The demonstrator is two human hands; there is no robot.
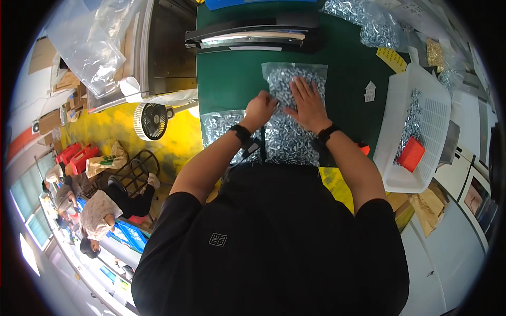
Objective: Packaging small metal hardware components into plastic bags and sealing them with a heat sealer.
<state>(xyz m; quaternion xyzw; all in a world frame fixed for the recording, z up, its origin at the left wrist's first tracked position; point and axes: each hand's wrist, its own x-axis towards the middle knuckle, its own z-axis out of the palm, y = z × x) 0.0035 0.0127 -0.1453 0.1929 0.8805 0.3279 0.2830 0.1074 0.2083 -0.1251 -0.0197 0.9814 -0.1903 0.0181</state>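
A clear plastic bag packed with small silvery metal fasteners lies on the green table in front of me. My right hand rests flat on its upper part, fingers stretched out and a little apart. At the bag's left edge, my left hand is closed, its fingers curled and pinching the plastic near the edge; the fingertips are partly hidden. Another clear bag of similar metal pieces lies to the left, partly covered by my left forearm. Each wrist carries a dark band.
A white plastic basket at the right holds loose metal pieces and a red scoop-like piece. A black rack and more filled bags are at the back. A fan stands left; people are farther left.
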